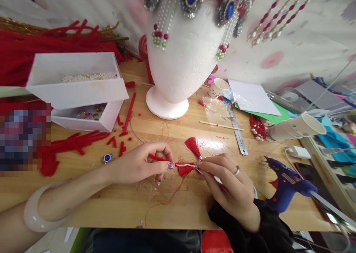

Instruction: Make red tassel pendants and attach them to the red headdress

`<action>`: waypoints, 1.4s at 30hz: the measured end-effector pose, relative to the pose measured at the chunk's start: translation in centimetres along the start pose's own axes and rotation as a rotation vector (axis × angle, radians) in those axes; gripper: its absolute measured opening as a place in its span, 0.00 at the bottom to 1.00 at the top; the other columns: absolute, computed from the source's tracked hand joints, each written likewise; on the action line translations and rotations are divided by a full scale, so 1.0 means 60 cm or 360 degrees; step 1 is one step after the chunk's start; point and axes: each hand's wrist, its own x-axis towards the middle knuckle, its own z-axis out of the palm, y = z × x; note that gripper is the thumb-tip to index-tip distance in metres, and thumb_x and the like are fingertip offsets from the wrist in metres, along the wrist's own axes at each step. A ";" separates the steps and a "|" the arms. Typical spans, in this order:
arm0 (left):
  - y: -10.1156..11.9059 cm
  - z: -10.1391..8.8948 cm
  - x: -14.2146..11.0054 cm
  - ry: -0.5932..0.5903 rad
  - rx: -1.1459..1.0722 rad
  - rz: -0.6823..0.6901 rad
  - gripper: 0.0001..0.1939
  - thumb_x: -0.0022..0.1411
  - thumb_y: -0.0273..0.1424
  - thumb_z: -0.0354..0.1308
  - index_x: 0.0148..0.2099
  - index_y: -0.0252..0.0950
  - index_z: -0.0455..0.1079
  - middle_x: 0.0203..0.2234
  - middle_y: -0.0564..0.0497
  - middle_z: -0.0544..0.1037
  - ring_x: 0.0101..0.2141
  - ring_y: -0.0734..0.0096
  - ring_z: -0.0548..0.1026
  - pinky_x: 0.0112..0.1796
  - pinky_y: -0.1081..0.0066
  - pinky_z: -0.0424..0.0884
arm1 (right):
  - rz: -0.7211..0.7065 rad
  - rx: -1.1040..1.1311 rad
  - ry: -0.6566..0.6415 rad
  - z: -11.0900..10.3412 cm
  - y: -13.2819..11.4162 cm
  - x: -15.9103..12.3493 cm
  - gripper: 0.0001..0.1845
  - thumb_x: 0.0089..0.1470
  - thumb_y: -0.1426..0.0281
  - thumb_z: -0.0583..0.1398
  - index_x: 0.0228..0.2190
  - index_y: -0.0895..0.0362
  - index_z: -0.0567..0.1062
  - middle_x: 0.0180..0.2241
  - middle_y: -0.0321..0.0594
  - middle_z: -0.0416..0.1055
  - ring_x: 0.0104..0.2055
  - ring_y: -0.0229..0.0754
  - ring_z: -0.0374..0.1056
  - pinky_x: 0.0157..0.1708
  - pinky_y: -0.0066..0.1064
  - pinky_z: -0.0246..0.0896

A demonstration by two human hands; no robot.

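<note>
My left hand (pixel 144 162) pinches a narrow red strip (pixel 160 158) between thumb and fingers. A thin white line runs along the strip's stretch between my hands. At its other end my right hand (pixel 229 180) is closed, its fingertips pressed together on the strip. Something pale shows under the right fingers, too hidden to name. Just beyond the right fingertips is a red tassel (pixel 192 146) with a small metal cap. More red tassel-like threads (pixel 184 170) show right below the strip. Loose red threads are scattered on the wooden table (pixel 116 208) around both hands.
A blue hot glue gun (pixel 289 184) stands right of my right hand. The white foam head (pixel 175 56) with a beaded headdress rises behind. White boxes (pixel 78 92) hold beads at left; a blue-gem piece (pixel 107 157) lies nearby. A steel ruler (pixel 237 132) and paper cups (pixel 296 127) are at right.
</note>
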 end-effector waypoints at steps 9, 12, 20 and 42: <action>-0.004 0.003 0.005 -0.0132 -0.0166 -0.0006 0.08 0.63 0.36 0.57 0.40 0.37 0.69 0.20 0.57 0.76 0.24 0.73 0.75 0.32 0.71 0.70 | -0.0027 0.0028 0.0006 0.000 0.002 -0.001 0.20 0.54 0.88 0.61 0.46 0.61 0.73 0.38 0.43 0.73 0.38 0.38 0.68 0.36 0.31 0.68; -0.006 0.002 0.006 -0.0152 -0.0205 0.0020 0.12 0.64 0.38 0.55 0.43 0.36 0.71 0.20 0.57 0.75 0.24 0.72 0.74 0.32 0.70 0.70 | -0.0029 0.0011 0.0009 -0.001 0.002 -0.003 0.21 0.53 0.89 0.60 0.46 0.60 0.73 0.38 0.43 0.74 0.37 0.39 0.67 0.35 0.32 0.68; 0.002 0.002 0.000 -0.0027 0.0241 -0.0028 0.15 0.64 0.42 0.54 0.44 0.39 0.75 0.28 0.56 0.74 0.29 0.73 0.69 0.30 0.73 0.63 | -0.0034 -0.0001 -0.0024 -0.003 0.002 -0.004 0.21 0.52 0.90 0.59 0.46 0.61 0.73 0.38 0.43 0.73 0.38 0.39 0.67 0.36 0.32 0.67; 0.009 0.001 -0.007 -0.0111 0.0330 0.0008 0.12 0.68 0.39 0.51 0.43 0.37 0.71 0.34 0.56 0.75 0.34 0.74 0.69 0.36 0.73 0.62 | -0.0050 -0.0033 -0.0044 0.002 0.002 -0.005 0.19 0.52 0.91 0.60 0.44 0.64 0.75 0.38 0.44 0.74 0.38 0.38 0.66 0.36 0.32 0.66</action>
